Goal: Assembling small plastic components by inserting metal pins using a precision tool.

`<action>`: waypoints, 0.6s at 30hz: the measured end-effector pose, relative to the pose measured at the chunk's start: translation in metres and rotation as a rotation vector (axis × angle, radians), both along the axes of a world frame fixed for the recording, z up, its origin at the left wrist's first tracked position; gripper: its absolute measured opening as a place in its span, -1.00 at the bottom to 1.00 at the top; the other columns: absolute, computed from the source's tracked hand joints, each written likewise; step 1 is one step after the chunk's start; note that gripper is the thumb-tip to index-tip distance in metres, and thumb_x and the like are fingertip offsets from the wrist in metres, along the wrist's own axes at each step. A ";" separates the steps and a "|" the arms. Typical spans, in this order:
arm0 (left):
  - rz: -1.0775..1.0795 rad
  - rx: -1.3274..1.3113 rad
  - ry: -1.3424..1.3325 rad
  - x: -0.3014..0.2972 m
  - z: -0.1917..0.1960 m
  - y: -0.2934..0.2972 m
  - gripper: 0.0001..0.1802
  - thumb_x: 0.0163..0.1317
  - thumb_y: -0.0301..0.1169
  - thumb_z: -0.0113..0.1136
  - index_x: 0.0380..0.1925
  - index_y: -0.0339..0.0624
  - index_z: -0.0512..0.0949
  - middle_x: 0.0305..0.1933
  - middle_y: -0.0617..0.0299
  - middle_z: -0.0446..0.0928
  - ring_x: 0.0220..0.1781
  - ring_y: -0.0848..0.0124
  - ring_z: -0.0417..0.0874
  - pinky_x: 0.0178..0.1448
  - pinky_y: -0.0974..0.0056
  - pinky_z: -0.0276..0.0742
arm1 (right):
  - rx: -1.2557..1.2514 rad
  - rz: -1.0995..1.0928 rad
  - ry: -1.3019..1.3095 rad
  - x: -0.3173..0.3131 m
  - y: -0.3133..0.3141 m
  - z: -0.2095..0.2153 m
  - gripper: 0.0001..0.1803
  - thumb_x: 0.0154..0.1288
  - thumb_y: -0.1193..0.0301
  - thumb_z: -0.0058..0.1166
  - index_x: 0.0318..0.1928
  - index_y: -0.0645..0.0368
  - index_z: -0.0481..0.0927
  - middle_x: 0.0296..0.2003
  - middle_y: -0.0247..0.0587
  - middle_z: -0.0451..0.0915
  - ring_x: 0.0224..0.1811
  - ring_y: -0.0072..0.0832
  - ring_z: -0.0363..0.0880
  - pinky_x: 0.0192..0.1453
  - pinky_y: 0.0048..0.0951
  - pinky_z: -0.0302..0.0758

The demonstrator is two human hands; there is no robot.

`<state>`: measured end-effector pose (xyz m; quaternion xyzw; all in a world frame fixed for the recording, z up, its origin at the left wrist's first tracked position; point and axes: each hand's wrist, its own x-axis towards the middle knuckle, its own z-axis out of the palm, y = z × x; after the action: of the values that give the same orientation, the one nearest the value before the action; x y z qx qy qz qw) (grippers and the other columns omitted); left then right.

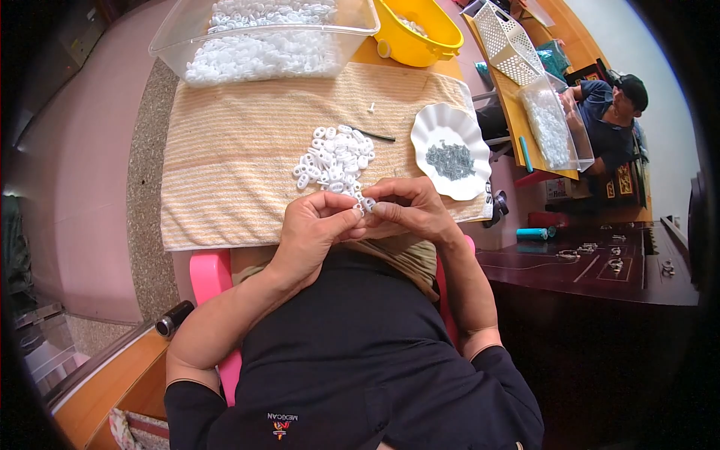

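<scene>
My left hand (319,229) and my right hand (412,211) meet just above the towel's near edge. The left thumb and fingertips pinch a tiny white plastic piece (359,208). Between my right thumb and forefinger is a small white oval piece (369,202), touching or nearly touching the other one. Fingers cover much of both. Just beyond them lies a heap of white oval plastic pieces (337,156) with holes. To its right, a white wavy-rimmed dish (424,126) holds many small grey metal pieces (450,160), which look like springs.
A striped towel (217,165) covers the table. On it lie a thin dark stick (377,137) and a loose white piece (372,109). Behind stand a clear bin (166,51) of white pieces and a yellow tub (420,51). Another person (611,124) sits at a table at right.
</scene>
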<state>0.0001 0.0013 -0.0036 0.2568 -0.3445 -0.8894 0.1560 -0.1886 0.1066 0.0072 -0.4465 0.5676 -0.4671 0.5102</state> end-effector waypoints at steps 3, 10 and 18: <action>0.000 -0.001 -0.004 0.000 -0.002 0.000 -0.85 0.22 -0.54 0.22 -0.22 -0.36 0.53 -0.31 0.13 0.62 -0.35 0.47 0.66 -0.19 0.41 0.65 | 0.015 -0.004 -0.044 0.000 0.000 -0.001 -0.73 0.32 0.60 0.08 0.01 0.40 0.55 -0.16 -0.19 0.60 -0.12 -0.53 0.62 -0.01 -0.56 0.56; 0.013 -0.013 0.001 0.000 0.000 0.001 -0.84 0.23 -0.53 0.22 -0.22 -0.39 0.55 -0.31 0.11 0.63 -0.35 0.47 0.67 -0.18 0.42 0.66 | 0.003 -0.007 -0.035 0.001 0.000 -0.004 -0.72 0.32 0.61 0.07 0.03 0.41 0.53 -0.17 -0.15 0.62 -0.13 -0.47 0.65 0.00 -0.51 0.59; 0.016 -0.016 0.005 0.000 -0.001 0.002 -0.85 0.23 -0.53 0.22 -0.22 -0.36 0.55 -0.31 0.13 0.63 -0.34 0.47 0.67 -0.19 0.42 0.65 | 0.035 -0.023 -0.086 0.001 -0.001 -0.005 -0.72 0.32 0.61 0.06 0.03 0.41 0.53 -0.20 -0.13 0.64 -0.14 -0.45 0.66 -0.03 -0.48 0.62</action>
<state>0.0001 0.0029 -0.0047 0.2559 -0.3490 -0.8861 0.1661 -0.1873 0.1058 0.0019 -0.4105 0.5583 -0.4818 0.5363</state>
